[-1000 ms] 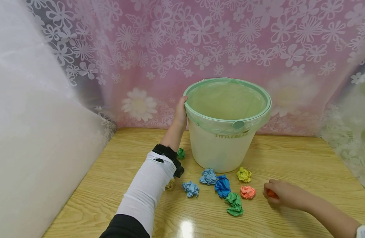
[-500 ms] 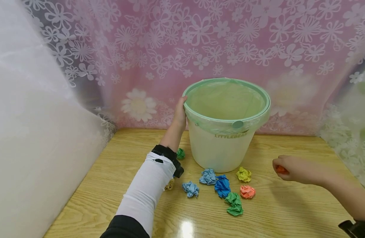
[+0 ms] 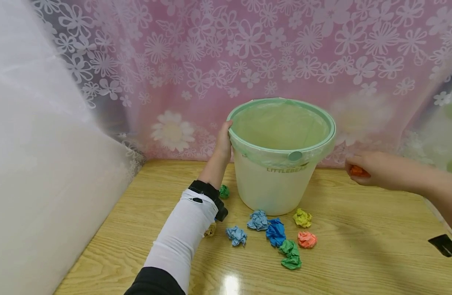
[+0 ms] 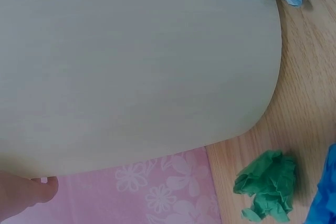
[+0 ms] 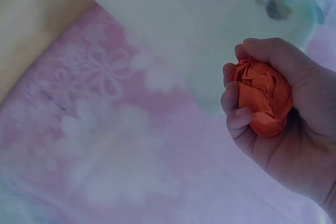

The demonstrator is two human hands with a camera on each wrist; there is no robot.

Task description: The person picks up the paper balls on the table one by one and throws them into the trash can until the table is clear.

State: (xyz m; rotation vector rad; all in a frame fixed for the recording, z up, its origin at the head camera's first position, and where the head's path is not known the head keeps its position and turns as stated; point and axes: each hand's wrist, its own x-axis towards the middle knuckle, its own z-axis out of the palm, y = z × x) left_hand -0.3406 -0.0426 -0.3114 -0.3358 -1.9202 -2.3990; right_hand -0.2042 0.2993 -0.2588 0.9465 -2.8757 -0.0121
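Observation:
A pale trash bin (image 3: 272,186) with a green rim and a thin plastic liner stands on the table. My left hand (image 3: 223,144) grips its rim at the left side, thumb over the edge; the other fingers are mostly hidden. In the right wrist view, curled fingers of my right hand (image 5: 294,129) hold an orange-red crumpled paper ball (image 5: 264,98). In the head view this hand is raised above the table, to the right of the bin and apart from it. A yellow paper ball (image 3: 302,218) and a coral paper ball (image 3: 307,239) lie in front of the bin.
Light blue (image 3: 236,235), dark blue (image 3: 275,232) and green (image 3: 290,255) paper balls lie on the wooden table (image 3: 137,246). A small green ball (image 3: 224,191) and a tan ball (image 3: 210,230) sit by my left forearm. A pink floral curtain (image 3: 211,73) hangs behind.
My right hand has lifted the orange-red paper ball off the table and carried it up and away, toward the back. The left hand and the bin have stayed in place.

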